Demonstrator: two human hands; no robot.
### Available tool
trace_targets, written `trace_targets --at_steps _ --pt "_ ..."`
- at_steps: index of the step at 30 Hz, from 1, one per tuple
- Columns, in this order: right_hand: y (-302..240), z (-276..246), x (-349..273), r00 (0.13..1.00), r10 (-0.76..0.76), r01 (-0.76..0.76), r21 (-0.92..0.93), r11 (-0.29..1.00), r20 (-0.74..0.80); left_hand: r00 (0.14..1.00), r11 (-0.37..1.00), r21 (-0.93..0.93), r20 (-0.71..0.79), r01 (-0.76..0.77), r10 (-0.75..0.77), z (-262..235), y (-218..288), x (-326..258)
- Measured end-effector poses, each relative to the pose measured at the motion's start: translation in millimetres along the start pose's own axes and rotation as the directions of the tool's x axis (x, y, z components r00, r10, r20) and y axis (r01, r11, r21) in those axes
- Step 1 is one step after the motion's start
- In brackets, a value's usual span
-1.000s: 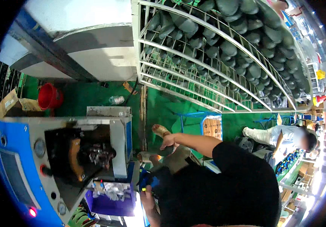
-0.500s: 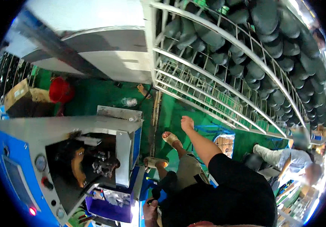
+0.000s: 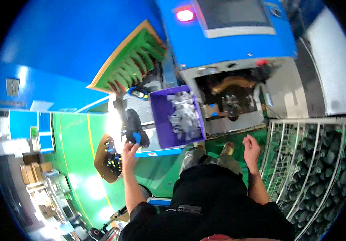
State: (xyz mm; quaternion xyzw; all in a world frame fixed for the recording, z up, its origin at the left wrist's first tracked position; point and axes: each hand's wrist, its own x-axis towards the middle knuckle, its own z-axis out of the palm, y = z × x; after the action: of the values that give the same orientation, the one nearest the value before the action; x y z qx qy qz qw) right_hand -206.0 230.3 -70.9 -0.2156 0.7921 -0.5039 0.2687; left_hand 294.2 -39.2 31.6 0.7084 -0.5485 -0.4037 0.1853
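Left hand (image 3: pixel 130 152) pinches the likely light, pliable dark shoe (image 3: pixel 133 120) at six o'clock; right hand (image 3: pixel 251 151) empty, fingers curled together.

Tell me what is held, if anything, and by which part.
The left hand seems to pinch a black shoe by its near edge, beside the blue patch; the right hand holds nothing visible.

"What sort of place?"
"A factory workshop, judging by the blue machine (image 3: pixel 231 49) at one o'clock, with its screen (image 3: pixel 235 15) and red lamp (image 3: pixel 185 15)."
"Judging by that alone?"
"No: also by a white wire rack (image 3: pixel 311 121) at four o'clock, crammed with dark rounded pieces (image 3: pixel 330 150)."
"And underfoot?"
"Green floor (image 3: pixel 72 152) with a yellow line (image 3: pixel 89 128) at eight o'clock, brown cartons (image 3: pixel 36 172) beyond."
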Motion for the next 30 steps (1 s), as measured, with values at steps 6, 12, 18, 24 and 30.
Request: trace_targets --at_steps 6,12,18,24,30 --pt "-262.0 72.0 84.8 0.256 -0.964 0.915 -0.337 0.219 0.068 0.937 0.808 0.574 -0.339 0.130 0.089 57.0 -133.1 85.3" --pt "-306.1 163.4 172.6 -0.115 -0.993 0.620 -0.780 -0.089 0.022 0.798 0.349 0.849 0.132 -0.397 0.588 61.6 -29.0 182.7" --pt "-309.1 166.3 171.9 -0.113 -0.992 0.620 -0.775 -0.119 0.062 0.715 -0.136 0.919 0.375 -0.369 0.590 95.2 13.8 373.4" --pt "-295.8 162.5 173.8 -0.092 -0.991 0.604 -0.785 -0.134 0.099 0.724 0.341 0.843 0.080 -0.416 0.685 115.9 11.3 356.0" --pt "-318.4 149.2 129.6 0.243 -0.964 0.727 -0.677 0.110 0.104 0.852 0.841 0.314 -0.149 -0.441 0.502 30.0 96.9 162.4"
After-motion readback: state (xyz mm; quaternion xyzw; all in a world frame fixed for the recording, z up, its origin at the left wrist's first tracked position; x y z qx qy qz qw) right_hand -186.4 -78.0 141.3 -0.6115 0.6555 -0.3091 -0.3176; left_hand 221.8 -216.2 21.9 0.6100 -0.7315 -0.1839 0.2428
